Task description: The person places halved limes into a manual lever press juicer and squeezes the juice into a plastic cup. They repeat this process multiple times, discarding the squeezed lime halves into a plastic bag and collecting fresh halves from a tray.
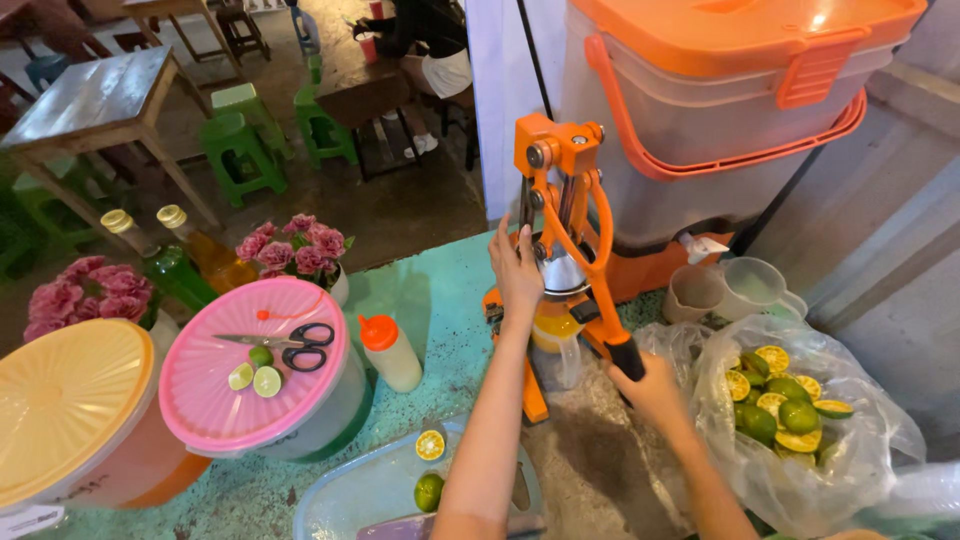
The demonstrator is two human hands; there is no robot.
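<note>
An orange lever juicer [560, 230] stands on the turquoise counter [440, 290], with a cup of yellow juice [556, 335] under its metal cone. The left hand [516, 272] is pressed against the juicer's upright frame, fingers curled around it. The right hand [652, 388] is closed around the black grip of the juicer's lever, which is pulled down to the right. Just right of the juicer lies a clear plastic bag [800, 420] full of halved green citrus. Behind the juicer stands a big grey tub with an orange lid [740, 100]. Left of the juicer stands a small squeeze bottle [391, 352], then a bucket with a pink lid [255, 365] carrying scissors [292, 345] and cut limes [256, 375]. In front of the juicer sits a blue tray [370, 490] with a halved fruit.
</note>
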